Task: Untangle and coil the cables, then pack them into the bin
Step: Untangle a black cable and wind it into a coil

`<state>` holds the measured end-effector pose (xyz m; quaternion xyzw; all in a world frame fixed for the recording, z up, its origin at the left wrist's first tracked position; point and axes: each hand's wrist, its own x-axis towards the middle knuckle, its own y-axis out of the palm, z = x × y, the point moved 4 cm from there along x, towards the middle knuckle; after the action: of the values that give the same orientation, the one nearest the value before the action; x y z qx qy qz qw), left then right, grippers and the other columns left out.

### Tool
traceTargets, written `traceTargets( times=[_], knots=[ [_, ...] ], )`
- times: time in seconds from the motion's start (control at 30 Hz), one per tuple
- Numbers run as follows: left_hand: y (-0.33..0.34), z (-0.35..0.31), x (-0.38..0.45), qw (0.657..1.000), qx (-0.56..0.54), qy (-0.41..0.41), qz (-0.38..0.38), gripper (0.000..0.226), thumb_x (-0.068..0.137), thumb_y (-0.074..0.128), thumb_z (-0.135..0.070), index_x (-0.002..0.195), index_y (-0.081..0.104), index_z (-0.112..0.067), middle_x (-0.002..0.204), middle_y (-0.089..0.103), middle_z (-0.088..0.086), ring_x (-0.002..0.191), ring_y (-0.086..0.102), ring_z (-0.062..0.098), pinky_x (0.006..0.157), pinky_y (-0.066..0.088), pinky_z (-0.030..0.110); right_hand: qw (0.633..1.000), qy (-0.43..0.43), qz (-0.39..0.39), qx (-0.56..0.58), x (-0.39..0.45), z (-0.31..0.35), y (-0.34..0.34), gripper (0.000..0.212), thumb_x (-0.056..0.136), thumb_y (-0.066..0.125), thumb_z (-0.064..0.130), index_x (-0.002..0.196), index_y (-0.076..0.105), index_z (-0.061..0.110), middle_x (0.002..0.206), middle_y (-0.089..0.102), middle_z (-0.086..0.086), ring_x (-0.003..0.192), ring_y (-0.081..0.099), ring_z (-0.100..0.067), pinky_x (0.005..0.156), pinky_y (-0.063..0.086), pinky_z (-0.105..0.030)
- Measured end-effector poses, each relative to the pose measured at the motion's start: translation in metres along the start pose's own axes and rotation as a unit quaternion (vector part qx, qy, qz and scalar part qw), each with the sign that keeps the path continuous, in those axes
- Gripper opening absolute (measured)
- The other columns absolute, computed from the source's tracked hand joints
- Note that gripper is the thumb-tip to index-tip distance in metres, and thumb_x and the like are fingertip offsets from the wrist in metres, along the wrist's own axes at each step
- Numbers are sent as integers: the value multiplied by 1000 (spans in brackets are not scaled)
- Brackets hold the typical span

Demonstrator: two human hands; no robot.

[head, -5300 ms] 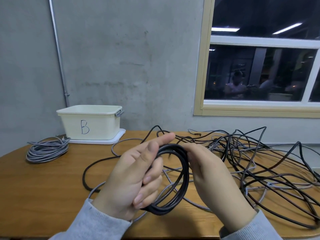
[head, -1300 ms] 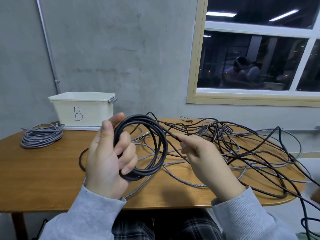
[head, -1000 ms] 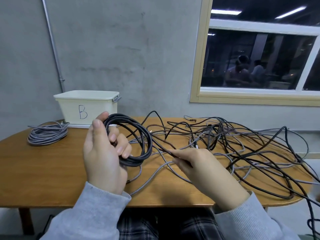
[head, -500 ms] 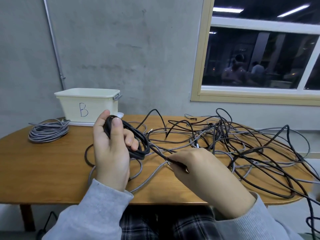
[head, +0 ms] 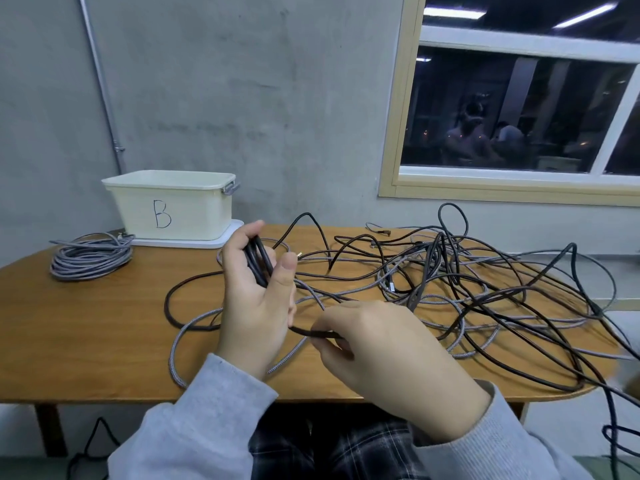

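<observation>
My left hand (head: pixel 254 303) is closed around a small coil of black cable (head: pixel 258 261), seen edge-on between thumb and fingers. My right hand (head: pixel 384 348), just below and to the right, pinches the free run of the same black cable (head: pixel 311 332) that leads out of the coil. A large tangle of black and grey braided cables (head: pixel 450 289) covers the right half of the wooden table (head: pixel 86 323). The cream bin (head: pixel 173 206) marked "B" stands on its lid at the back left.
A finished coil of grey cable (head: pixel 91 256) lies at the table's left end beside the bin. A concrete wall and a window (head: pixel 519 105) are behind. Cables hang off the table's right edge toward the floor.
The black coil has turned edge-on in my left hand and lowered toward the table. My right hand has slid down and back toward me along the free cable.
</observation>
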<state>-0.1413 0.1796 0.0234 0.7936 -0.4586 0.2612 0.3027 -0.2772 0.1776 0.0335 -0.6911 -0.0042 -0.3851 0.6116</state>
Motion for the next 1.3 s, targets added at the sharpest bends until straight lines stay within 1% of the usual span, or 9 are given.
traceTargets(
  times=[0.3,0.43,0.57,0.7,0.87,0.97,1.13,1.23,1.3],
  knots=[
    [-6,11,2,992,107,-28,57,25,89,45,-31,112,45,-42,69,50,-8,41,43,7,44,38,20,996,-50,-74,28,1,-9,-23,20,84,48,32,84,65,22,73,55,13,70,49,-7,57,47,-26],
    [3,5,-2,986,122,0,114,25,89,48,-45,113,47,-50,68,53,-11,53,51,13,58,47,43,989,-53,-127,44,8,-15,-31,28,85,46,34,84,68,18,77,56,8,74,50,-13,59,49,-35],
    [7,-3,-4,983,124,12,136,22,89,50,-44,111,50,-49,75,54,-12,66,57,5,66,47,21,985,-78,-140,71,10,-12,-31,26,85,49,32,86,70,16,77,55,4,75,51,-16,59,50,-35],
    [12,2,-10,984,53,-57,160,32,80,53,-70,106,56,-51,67,55,-3,45,49,10,44,40,29,981,-83,-153,80,10,-12,-33,25,85,51,31,84,70,16,77,55,2,73,52,-20,57,49,-41],
    [22,-5,-15,967,57,-44,246,69,72,36,-85,113,56,-34,51,59,-7,34,42,0,39,35,14,979,-21,-161,125,10,-22,-31,23,77,57,42,83,66,21,75,53,6,72,52,-12,61,47,-32],
    [28,-3,-15,958,30,-58,280,74,66,53,-79,116,54,-25,79,70,-20,64,63,-8,59,44,3,979,-9,-159,129,11,-28,-28,24,79,54,38,86,68,20,74,52,7,69,41,-6,61,39,-24],
    [28,4,-11,953,119,-50,274,30,86,58,-45,110,56,-62,113,62,-32,110,56,-9,87,41,6,975,-8,-168,145,9,-43,-25,20,86,57,24,97,72,17,80,60,5,76,55,-13,66,48,-35],
    [32,5,-11,955,107,-76,266,31,85,51,-47,115,60,-49,76,66,-24,67,60,-8,59,44,8,978,23,-180,104,7,-64,-26,20,89,55,21,99,71,15,84,64,3,81,58,-16,70,48,-32],
    [35,5,-7,962,32,-125,243,32,84,52,-49,114,64,-43,51,46,-11,35,36,1,36,26,12,976,77,-194,55,4,-88,-27,18,90,56,19,97,71,13,88,64,0,86,56,-18,73,46,-31]
  ],
)
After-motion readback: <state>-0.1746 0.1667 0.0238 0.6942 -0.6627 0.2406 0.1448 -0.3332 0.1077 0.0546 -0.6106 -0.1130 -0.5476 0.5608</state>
